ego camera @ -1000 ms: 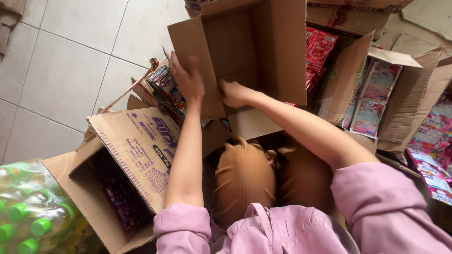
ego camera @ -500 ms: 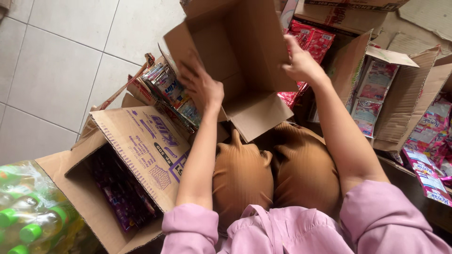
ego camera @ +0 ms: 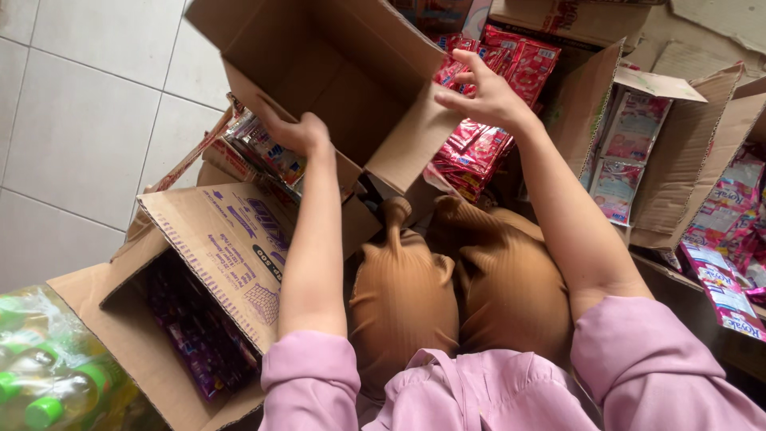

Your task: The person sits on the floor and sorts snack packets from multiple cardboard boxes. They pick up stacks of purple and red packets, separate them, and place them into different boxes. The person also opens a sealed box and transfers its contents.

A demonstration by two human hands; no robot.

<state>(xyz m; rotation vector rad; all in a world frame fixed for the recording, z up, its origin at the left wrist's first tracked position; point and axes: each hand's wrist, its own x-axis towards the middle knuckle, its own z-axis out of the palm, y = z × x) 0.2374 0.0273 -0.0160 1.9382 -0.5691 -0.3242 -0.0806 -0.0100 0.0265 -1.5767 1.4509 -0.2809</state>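
Observation:
I hold up an empty brown cardboard box point(ego camera: 343, 72) in front of me, its open side facing me. My left hand point(ego camera: 294, 132) grips its lower left edge. My right hand point(ego camera: 485, 94) has its fingers apart just off the box's right flap; whether it touches the flap is unclear. Behind that hand lies a pile of red sachet packs point(ego camera: 487, 120) in another carton. My knees in brown trousers point(ego camera: 447, 287) show below the box.
An open carton of purple packets point(ego camera: 191, 327) sits at lower left, beside shrink-wrapped green-capped bottles point(ego camera: 40, 375). Colourful packets point(ego camera: 263, 152) lie under the held box. Cartons of pink and white sachets point(ego camera: 630, 152) stand at right. Tiled floor point(ego camera: 80, 120) is at left.
The empty box has been lifted and swung to the left, uncovering the red sachets. My right hand has come off its right side and now hovers by the flap.

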